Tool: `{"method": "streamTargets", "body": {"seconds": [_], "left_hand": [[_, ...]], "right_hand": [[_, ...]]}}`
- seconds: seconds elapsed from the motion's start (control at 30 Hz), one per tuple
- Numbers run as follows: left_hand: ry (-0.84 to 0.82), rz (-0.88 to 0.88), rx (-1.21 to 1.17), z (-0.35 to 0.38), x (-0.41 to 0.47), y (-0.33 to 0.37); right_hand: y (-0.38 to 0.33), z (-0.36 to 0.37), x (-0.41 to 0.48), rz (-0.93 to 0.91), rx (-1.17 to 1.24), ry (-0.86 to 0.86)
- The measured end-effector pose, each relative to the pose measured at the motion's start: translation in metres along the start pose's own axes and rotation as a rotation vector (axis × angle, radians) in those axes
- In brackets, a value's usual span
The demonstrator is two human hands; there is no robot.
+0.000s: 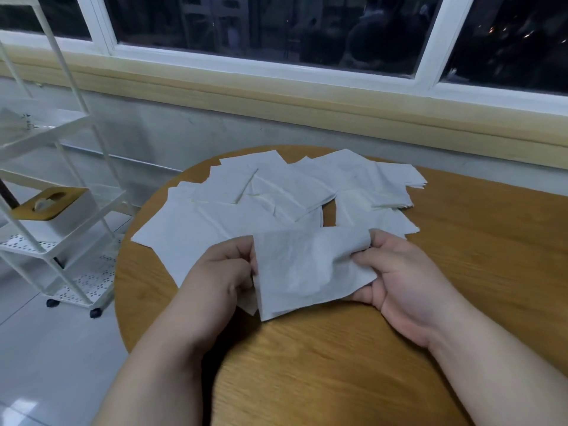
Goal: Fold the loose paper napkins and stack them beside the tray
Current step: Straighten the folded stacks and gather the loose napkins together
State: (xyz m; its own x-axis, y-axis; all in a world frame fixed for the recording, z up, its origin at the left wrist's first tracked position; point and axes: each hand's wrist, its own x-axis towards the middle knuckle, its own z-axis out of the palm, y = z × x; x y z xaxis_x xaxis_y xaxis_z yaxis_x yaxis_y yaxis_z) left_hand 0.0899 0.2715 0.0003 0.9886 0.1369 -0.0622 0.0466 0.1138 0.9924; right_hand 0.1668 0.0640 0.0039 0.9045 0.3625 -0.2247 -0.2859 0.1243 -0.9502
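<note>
While both hands pinch one napkin (307, 272) above the table's (338, 364) near edge, left hand (224, 272) grips its left side, right hand (396, 272) its right; loose napkins (276, 192) lie spread toward the far edge.

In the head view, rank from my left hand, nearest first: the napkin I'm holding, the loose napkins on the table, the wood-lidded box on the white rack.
1. Held napkin: pinched in the left hand.
2. Loose napkins: just beyond, on the table.
3. Wood-lidded box: far left, on the rack.
</note>
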Motion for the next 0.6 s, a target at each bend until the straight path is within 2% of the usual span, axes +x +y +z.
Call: {"method": "streamTargets", "body": {"seconds": [0.23, 0.47, 0.6], "left_hand": [[-0.01, 0.055, 0.143, -0.006, -0.004, 0.006], [-0.119, 0.053, 0.391, -0.001, -0.005, 0.005], [-0.061, 0.054, 0.475, 0.005, -0.003, 0.004]], "right_hand": [[0.003, 0.01, -0.002, -0.035, -0.142, 0.116], [0.005, 0.015, -0.003, -0.07, -0.299, 0.122], [0.008, 0.012, -0.003, -0.088, -0.362, 0.133]]}}
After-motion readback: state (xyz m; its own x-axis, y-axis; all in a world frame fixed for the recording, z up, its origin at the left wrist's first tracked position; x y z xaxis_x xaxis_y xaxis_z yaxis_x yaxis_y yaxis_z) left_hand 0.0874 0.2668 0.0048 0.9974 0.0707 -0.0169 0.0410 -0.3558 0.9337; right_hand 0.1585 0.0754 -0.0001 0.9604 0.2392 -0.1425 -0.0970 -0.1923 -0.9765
